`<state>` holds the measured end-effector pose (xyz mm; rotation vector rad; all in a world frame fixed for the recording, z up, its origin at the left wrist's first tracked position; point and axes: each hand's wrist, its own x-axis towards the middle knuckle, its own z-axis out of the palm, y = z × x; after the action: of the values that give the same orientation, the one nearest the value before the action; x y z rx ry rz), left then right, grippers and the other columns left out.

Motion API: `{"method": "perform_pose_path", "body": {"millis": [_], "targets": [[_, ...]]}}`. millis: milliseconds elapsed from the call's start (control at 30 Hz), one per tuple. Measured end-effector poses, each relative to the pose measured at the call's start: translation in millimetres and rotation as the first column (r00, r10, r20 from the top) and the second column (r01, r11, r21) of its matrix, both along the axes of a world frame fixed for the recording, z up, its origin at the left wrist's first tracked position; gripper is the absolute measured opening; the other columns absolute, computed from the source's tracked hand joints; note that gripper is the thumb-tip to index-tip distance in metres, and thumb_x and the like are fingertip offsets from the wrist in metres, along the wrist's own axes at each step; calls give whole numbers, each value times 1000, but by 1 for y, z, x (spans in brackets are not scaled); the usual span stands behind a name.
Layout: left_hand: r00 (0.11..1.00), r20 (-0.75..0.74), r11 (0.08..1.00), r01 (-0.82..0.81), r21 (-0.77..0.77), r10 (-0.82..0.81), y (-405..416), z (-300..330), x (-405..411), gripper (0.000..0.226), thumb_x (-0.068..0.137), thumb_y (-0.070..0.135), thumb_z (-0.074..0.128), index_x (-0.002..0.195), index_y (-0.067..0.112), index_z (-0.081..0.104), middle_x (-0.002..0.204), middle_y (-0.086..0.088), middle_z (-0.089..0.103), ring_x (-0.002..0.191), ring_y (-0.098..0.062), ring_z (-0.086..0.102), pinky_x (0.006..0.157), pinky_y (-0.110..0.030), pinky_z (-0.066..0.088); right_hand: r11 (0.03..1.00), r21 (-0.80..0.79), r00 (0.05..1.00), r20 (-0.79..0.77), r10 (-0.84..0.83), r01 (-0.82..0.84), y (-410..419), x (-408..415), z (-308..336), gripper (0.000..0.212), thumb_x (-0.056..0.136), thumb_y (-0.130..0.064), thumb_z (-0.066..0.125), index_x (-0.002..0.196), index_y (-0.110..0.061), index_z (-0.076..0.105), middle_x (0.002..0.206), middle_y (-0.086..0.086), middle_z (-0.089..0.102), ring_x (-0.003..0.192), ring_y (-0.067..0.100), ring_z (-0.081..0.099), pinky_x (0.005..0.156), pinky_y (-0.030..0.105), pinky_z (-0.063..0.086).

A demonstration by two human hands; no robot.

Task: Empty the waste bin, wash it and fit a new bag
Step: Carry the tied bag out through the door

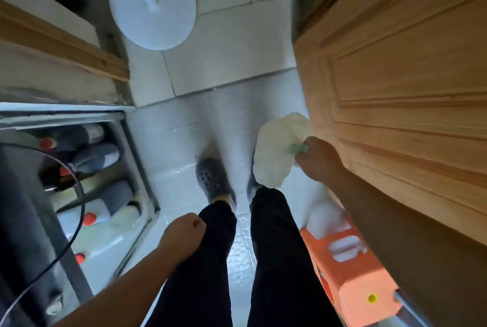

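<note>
White tiled floor (226,44), glossy and wet-looking nearer the camera. Wooden panelled door (400,84) on the right. Round white stand base (152,2) at top. Low shelf (131,158) of bottles (92,158) on the left, black cable (79,181) looping over it. Orange plastic stool (350,268) at lower right.

White bag (276,152), orange stool (350,268)

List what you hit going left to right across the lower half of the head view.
Black cable → shelf of bottles → left hand, fist closed and empty → left shoe → white bag → right hand gripping the bag → orange stool → wooden door.
</note>
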<state>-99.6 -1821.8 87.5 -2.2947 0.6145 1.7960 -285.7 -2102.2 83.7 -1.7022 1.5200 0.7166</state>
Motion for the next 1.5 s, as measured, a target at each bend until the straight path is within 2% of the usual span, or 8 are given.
{"method": "perform_pose_path", "body": {"millis": [167,300,433,533,733,967,1133,1500], "targets": [[998,-39,999,43,22,-42,-5,-55,-30,21,95,30,46,86,22,63,81,8,67,76,-8,61,66,-23,46,991,-118,996,39,75,-70,-63,17,-79,7,79,-20,56,84,-19,51,71,-4,47,75,26,48,54,28,29],[994,-62,995,94,34,-91,-10,-80,-39,18,94,31,46,82,30,60,81,14,64,74,-2,58,64,-22,41,979,-151,987,71,146,-134,-93,27,-113,7,79,-20,56,82,-18,50,69,-5,44,75,27,49,59,29,32],[995,-43,996,87,30,-85,-13,-95,-39,19,95,31,46,82,28,60,82,11,66,77,-5,59,67,-23,43,959,-213,981,15,193,-186,-113,23,-138,17,81,-21,56,96,-14,58,85,3,52,78,26,46,68,29,33],[997,-16,996,81,41,-81,-10,-107,-37,20,96,32,47,89,23,64,86,9,67,79,-6,59,68,-22,43,942,-264,979,-57,197,-205,-124,14,-163,28,80,-15,55,107,-9,60,103,14,64,91,33,58,70,29,34],[999,-19,998,52,46,-51,-10,-124,-39,19,95,32,48,90,25,65,87,11,67,80,-8,59,66,-24,41,959,-106,949,-205,238,-264,-133,0,-207,31,80,-8,56,110,-4,61,109,19,64,95,36,61,70,29,42],[1000,-18,997,11,80,-10,-12,-126,-42,18,93,31,49,87,26,65,86,11,67,82,-7,61,69,-25,44,969,-139,967,-180,178,-204,-131,4,-210,52,80,-14,62,128,-5,47,125,20,56,111,40,58,85,38,50],[1000,-2,997,6,78,-6,-16,-121,-43,19,93,29,49,88,23,66,87,11,68,83,-9,61,71,-25,45,958,-206,969,-183,163,-200,-123,10,-197,56,78,-19,66,127,-8,42,126,16,51,108,39,58,75,35,41],[1000,22,998,-2,68,0,-15,-98,-38,19,95,28,49,90,21,66,88,7,68,84,-12,61,75,-28,48,954,-164,961,-160,226,-251,-123,26,-174,58,80,-27,64,130,-10,43,124,14,55,109,36,59,73,33,41]]}}
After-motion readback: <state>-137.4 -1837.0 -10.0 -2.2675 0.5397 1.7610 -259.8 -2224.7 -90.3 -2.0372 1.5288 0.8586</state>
